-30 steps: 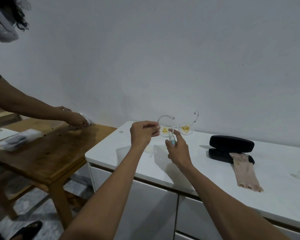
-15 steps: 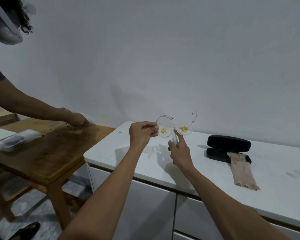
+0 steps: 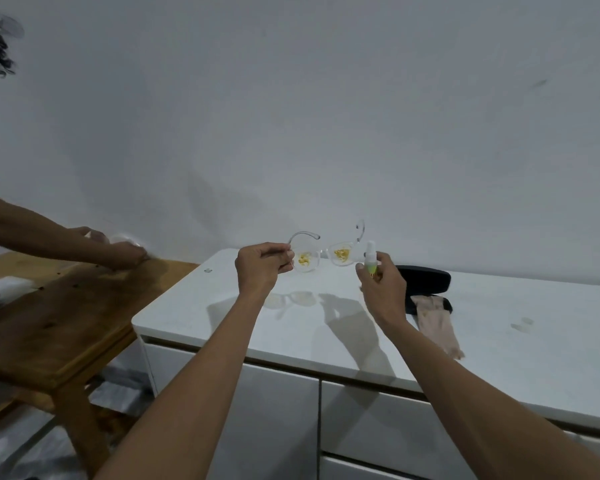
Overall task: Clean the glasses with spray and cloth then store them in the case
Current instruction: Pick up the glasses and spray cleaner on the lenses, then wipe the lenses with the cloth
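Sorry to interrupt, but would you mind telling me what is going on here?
A person is cleaning a pair of clear glasses. The left hand holds them up over a white cabinet; both lenses carry yellow smears. The right hand holds a small spray bottle beside the glasses. A cloth and an open black case lie unused on the cabinet.

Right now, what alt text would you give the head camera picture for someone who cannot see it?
A person's left hand holds clear glasses with yellow smears on both lenses above a white cabinet top, while the right hand holds a small spray bottle beside them. A black case and beige cloth lie to the right.
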The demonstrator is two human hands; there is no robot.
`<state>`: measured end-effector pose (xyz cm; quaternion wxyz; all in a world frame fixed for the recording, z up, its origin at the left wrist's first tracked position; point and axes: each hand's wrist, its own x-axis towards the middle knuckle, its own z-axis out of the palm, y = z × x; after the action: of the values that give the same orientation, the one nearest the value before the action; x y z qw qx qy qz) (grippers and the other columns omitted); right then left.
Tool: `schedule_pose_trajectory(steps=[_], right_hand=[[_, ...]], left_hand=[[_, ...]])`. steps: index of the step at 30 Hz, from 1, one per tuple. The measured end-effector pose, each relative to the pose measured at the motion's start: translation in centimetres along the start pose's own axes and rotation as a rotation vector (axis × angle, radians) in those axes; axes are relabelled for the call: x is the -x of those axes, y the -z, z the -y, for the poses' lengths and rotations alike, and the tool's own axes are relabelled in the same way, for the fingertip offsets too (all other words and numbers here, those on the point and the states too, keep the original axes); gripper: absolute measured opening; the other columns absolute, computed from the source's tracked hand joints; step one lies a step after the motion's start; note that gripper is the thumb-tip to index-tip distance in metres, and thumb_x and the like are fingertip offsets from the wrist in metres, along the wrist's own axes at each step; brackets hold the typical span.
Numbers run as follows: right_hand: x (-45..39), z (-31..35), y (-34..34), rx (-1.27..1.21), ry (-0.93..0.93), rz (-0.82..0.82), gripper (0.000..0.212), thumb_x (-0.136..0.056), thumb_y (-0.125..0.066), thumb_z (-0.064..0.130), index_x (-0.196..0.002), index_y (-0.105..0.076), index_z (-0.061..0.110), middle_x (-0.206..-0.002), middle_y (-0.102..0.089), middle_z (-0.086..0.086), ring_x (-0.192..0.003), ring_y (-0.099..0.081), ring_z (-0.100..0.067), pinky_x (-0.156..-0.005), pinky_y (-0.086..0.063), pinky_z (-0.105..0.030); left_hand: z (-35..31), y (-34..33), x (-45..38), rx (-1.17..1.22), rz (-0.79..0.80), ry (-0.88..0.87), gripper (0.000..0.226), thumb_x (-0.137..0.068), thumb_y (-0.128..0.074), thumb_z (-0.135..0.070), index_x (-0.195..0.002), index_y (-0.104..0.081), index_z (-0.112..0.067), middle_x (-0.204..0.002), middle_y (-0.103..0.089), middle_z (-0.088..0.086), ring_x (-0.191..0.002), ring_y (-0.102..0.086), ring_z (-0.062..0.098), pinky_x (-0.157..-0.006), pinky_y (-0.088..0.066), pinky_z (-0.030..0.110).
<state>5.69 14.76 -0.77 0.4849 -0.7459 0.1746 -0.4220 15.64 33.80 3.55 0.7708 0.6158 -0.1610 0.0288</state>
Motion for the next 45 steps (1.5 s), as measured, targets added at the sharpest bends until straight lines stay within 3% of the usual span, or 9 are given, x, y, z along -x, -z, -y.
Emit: schedule_pose_trajectory(steps=[3,11,17,26,30,33,37,42,45], right_hand=[[-0.7,0.2,3.6,0.049,0.003,-0.096,0.016,-0.097,-0.065,0.023,-0.111,-0.062,0.016,-0.079,-0.060,-0.001,-0.072,-0.055,-0.016,-0.063,-0.042,-0.025],[-1.4,-1.6,15.2,0.131,-0.113,-0.324,0.024,-0.092,-0.072,0.023,-0.114,-0.065,0.017,-0.093,-0.069,-0.005,-0.084,-0.068,-0.030,-0.079,-0.054,-0.038],[0.5,-3.9,22.3,0.268,-0.239,-0.487,0.026,-0.093,-0.070,0.017,-0.117,-0.066,0.008,-0.099,-0.068,-0.010,-0.085,-0.059,-0.027,-0.077,-0.040,-0.030],[2.9,-7.6,25.4,0.346,-0.364,-0.485,0.030,-0.094,-0.069,0.014,-0.123,-0.063,0.006,-0.114,-0.070,-0.021,-0.091,-0.056,-0.030,-0.086,-0.045,-0.039],[2.6,-6.4,24.7,0.472,-0.282,-0.571,0.066,-0.087,-0.077,0.023,-0.145,-0.047,0.012,-0.140,-0.053,-0.020,-0.128,-0.047,-0.039,-0.102,-0.045,-0.050],[1.9,-4.9,23.5,0.654,0.004,-0.607,0.063,-0.084,-0.078,0.024,-0.140,-0.051,0.012,-0.133,-0.053,-0.021,-0.121,-0.048,-0.040,-0.099,-0.045,-0.050],[0.8,-3.5,21.0,0.608,0.234,-0.355,0.041,-0.087,-0.074,0.016,-0.126,-0.063,0.014,-0.109,-0.063,-0.009,-0.105,-0.056,-0.031,-0.089,-0.049,-0.041],[0.5,-2.8,17.4,0.575,0.060,0.276,0.018,-0.091,-0.072,0.016,-0.108,-0.074,0.021,-0.097,-0.068,0.003,-0.089,-0.062,-0.015,-0.080,-0.047,-0.030],[0.4,-2.9,16.2,0.649,-0.032,0.451,0.021,-0.091,-0.070,0.015,-0.110,-0.078,0.017,-0.110,-0.071,0.001,-0.094,-0.060,-0.013,-0.082,-0.045,-0.026]], left_hand=[[0.1,-1.4,0.6,0.009,0.010,0.003,0.019,-0.078,-0.077,0.011,-0.097,-0.075,0.010,-0.088,-0.073,0.025,-0.076,-0.071,0.030,-0.065,-0.061,0.022],[1.2,-7.0,2.8,0.003,0.096,0.019,0.019,-0.077,-0.079,0.009,-0.095,-0.076,0.007,-0.087,-0.074,0.022,-0.076,-0.071,0.027,-0.068,-0.063,0.026],[2.0,-9.7,4.1,-0.030,0.139,0.031,0.016,-0.077,-0.080,0.006,-0.093,-0.077,0.003,-0.083,-0.076,0.017,-0.072,-0.074,0.024,-0.070,-0.063,0.027],[2.4,-10.4,4.5,-0.040,0.123,0.040,0.015,-0.077,-0.080,0.006,-0.091,-0.078,0.003,-0.081,-0.076,0.016,-0.068,-0.073,0.023,-0.067,-0.062,0.024],[2.4,-10.1,4.4,-0.043,0.110,0.036,0.016,-0.077,-0.080,0.005,-0.093,-0.078,0.003,-0.081,-0.076,0.016,-0.070,-0.073,0.024,-0.066,-0.062,0.024],[2.4,-9.8,4.4,-0.040,0.110,0.033,0.017,-0.077,-0.080,0.006,-0.093,-0.077,0.005,-0.082,-0.075,0.018,-0.071,-0.073,0.025,-0.066,-0.062,0.024],[2.3,-9.5,4.5,-0.030,0.103,0.035,0.017,-0.077,-0.080,0.007,-0.094,-0.077,0.006,-0.085,-0.076,0.019,-0.073,-0.072,0.024,-0.067,-0.063,0.024],[2.3,-8.9,4.5,0.004,0.099,0.049,0.018,-0.077,-0.079,0.008,-0.095,-0.076,0.008,-0.089,-0.075,0.021,-0.076,-0.072,0.026,-0.065,-0.062,0.023],[2.5,-8.6,4.3,0.012,0.092,0.058,0.018,-0.077,-0.078,0.008,-0.095,-0.075,0.009,-0.087,-0.074,0.022,-0.076,-0.071,0.027,-0.066,-0.062,0.023]])
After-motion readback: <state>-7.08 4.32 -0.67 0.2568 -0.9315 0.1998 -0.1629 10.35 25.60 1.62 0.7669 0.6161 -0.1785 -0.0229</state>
